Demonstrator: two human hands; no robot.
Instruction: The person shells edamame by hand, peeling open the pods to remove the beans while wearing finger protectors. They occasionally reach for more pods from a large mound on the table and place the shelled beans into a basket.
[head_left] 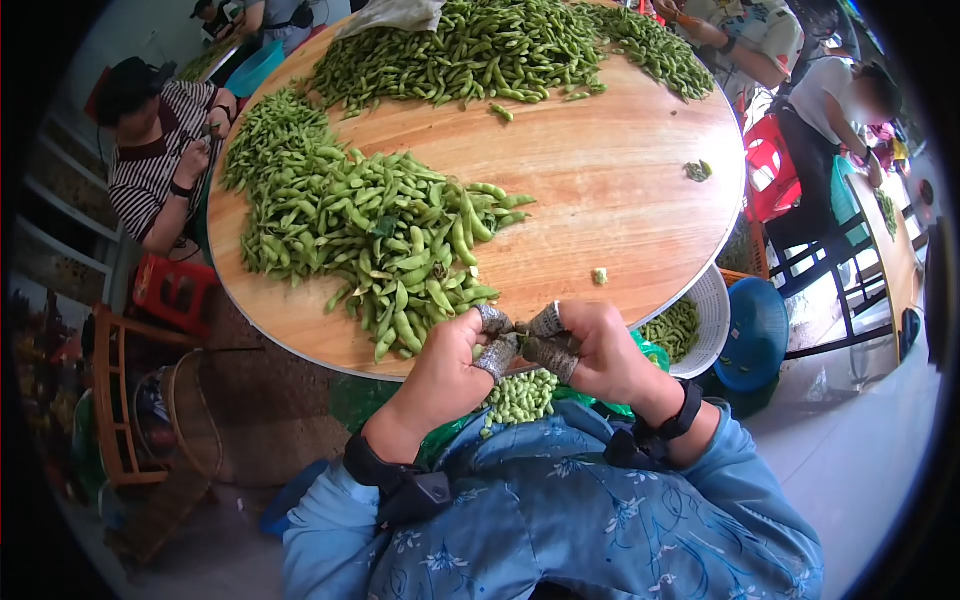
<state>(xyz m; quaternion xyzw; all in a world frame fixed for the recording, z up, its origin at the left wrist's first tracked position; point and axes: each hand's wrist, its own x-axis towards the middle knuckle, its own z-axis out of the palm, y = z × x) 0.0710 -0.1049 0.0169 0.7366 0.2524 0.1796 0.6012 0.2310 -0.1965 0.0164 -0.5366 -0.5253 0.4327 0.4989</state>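
Edamame pods (375, 235) lie in a big pile on the round wooden table (600, 190), just beyond the fingers. Left hand (445, 365) and right hand (600, 350) both pinch one small pod (520, 328) between taped fingertips (545, 322), above shelled pods (520, 397).

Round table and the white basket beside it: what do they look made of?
The round table looks like wood, or a wood-look veneer: pale orange-brown top with long grain streaks and a smooth, slightly shiny finish. The white basket is probably plastic: a uniform white wall with a moulded lattice of small openings.
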